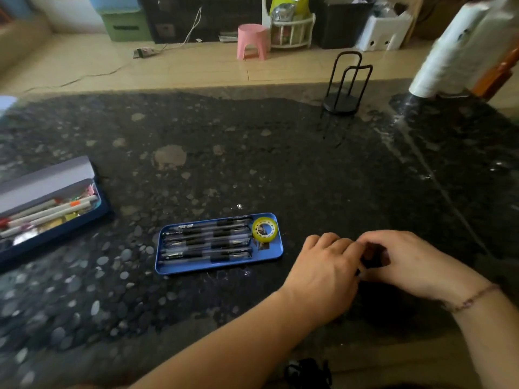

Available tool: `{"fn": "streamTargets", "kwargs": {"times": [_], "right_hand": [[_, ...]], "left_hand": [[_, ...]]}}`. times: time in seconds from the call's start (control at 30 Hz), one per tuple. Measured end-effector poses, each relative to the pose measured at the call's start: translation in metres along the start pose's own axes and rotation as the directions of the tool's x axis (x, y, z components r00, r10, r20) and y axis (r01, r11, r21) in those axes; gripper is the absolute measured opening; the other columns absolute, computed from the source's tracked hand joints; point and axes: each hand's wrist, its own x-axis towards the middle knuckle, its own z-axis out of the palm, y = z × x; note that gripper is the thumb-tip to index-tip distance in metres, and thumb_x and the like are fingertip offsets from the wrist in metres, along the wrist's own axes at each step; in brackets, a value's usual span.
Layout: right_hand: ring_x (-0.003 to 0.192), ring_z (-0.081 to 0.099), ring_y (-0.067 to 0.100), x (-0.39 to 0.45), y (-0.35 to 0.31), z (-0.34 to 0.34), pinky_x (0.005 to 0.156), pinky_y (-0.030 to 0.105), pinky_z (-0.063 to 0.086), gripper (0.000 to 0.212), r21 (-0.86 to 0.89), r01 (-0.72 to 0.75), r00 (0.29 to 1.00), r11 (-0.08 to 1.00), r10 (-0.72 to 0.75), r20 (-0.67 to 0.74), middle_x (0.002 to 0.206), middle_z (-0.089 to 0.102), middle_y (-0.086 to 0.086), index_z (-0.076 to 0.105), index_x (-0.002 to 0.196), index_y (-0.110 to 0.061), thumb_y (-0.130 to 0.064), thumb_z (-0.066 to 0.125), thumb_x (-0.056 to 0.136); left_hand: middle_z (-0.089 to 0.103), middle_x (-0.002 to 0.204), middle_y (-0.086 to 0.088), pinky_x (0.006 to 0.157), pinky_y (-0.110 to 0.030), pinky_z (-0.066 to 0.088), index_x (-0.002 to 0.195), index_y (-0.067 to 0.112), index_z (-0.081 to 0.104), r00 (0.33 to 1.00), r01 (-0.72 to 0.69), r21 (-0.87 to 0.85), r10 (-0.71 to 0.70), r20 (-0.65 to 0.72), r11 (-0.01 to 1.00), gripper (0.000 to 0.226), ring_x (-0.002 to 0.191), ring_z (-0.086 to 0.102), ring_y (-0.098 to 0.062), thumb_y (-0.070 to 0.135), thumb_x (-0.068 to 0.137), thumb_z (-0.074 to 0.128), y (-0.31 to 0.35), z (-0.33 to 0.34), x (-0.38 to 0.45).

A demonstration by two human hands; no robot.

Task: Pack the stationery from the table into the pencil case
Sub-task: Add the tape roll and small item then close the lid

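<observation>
Blue pencil case [276,258] holding pens [207,240], print unreadable, tape roll [264,229]

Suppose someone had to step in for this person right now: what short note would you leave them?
Left hand and right hand meet at the table's near right, fingers curled around a small dark thing I cannot identify.
Blue tray, centre: several black pens lie side by side, yellow tape roll at its right end.
Open pencil case, far left, already holds pens and bits.
Left: pack the dark thing, and perhaps the tray's contents; which container is the target is unclear.
</observation>
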Motion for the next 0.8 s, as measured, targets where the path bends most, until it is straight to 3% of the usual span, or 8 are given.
{"fn": "streamTargets", "kwargs": {"times": [0.13, 0.3, 0.43, 0.57, 0.8], "right_hand": [[0.071, 0.061, -0.002, 0.006, 0.003, 0.001, 0.06, 0.018, 0.047, 0.026, -0.021, -0.01, 1.0, 1.0, 0.01, 0.009, 0.08, 0.064, -0.016, 0.062, 0.083, -0.045, -0.029, 0.079, 0.072], [0.065, 0.058, 0.001, 0.012, 0.004, 0.001, 0.052, 0.015, 0.041, 0.035, -0.015, -0.046, 0.988, 0.999, 0.043, -0.147, 0.079, 0.059, -0.013, 0.054, 0.081, -0.045, -0.018, 0.076, 0.075], [0.069, 0.058, -0.001, 0.023, -0.021, 0.009, 0.053, 0.013, 0.042, 0.041, 0.053, 0.134, 0.948, 0.99, -0.112, -0.298, 0.083, 0.056, -0.015, 0.056, 0.083, -0.045, -0.013, 0.077, 0.071], [0.068, 0.057, -0.002, 0.029, -0.057, 0.024, 0.053, 0.015, 0.045, 0.045, 0.101, 0.318, 0.922, 0.943, -0.282, -0.266, 0.083, 0.056, -0.014, 0.052, 0.091, -0.044, -0.013, 0.076, 0.069], [0.073, 0.055, -0.001, 0.034, -0.079, 0.041, 0.062, 0.019, 0.047, 0.026, 0.029, 0.351, 0.925, 0.936, -0.342, -0.164, 0.087, 0.053, -0.02, 0.055, 0.082, -0.037, -0.019, 0.073, 0.076]], "left_hand": [[0.062, 0.117, -0.005, 0.091, -0.041, 0.039, 0.133, 0.017, 0.041, 1.0, 0.019, -0.031, -0.018, 0.014, 0.999, 0.051, 0.11, 0.051, -0.027, 0.022, 0.086, 0.061, 0.001, 0.005, 0.001], [0.062, 0.102, -0.005, 0.081, -0.039, 0.046, 0.111, 0.016, 0.057, 0.998, -0.063, -0.003, 0.063, -0.021, 0.998, 0.025, 0.095, 0.058, -0.024, 0.025, 0.088, 0.063, -0.011, -0.017, -0.005], [0.064, 0.087, -0.001, 0.074, -0.038, 0.046, 0.092, 0.017, 0.065, 0.985, 0.049, 0.013, -0.046, -0.166, 0.999, 0.015, 0.084, 0.06, -0.023, 0.028, 0.082, 0.069, -0.043, -0.051, -0.024], [0.065, 0.077, 0.008, 0.073, -0.038, 0.043, 0.078, 0.022, 0.066, 0.963, 0.202, 0.095, -0.179, -0.203, 0.975, 0.018, 0.08, 0.056, -0.02, 0.037, 0.075, 0.074, -0.072, -0.072, -0.05], [0.065, 0.094, 0.011, 0.082, -0.035, 0.039, 0.089, 0.027, 0.07, 0.981, 0.176, 0.187, -0.156, -0.113, 0.966, 0.021, 0.094, 0.051, -0.016, 0.046, 0.081, 0.066, -0.082, -0.07, -0.062]]}}
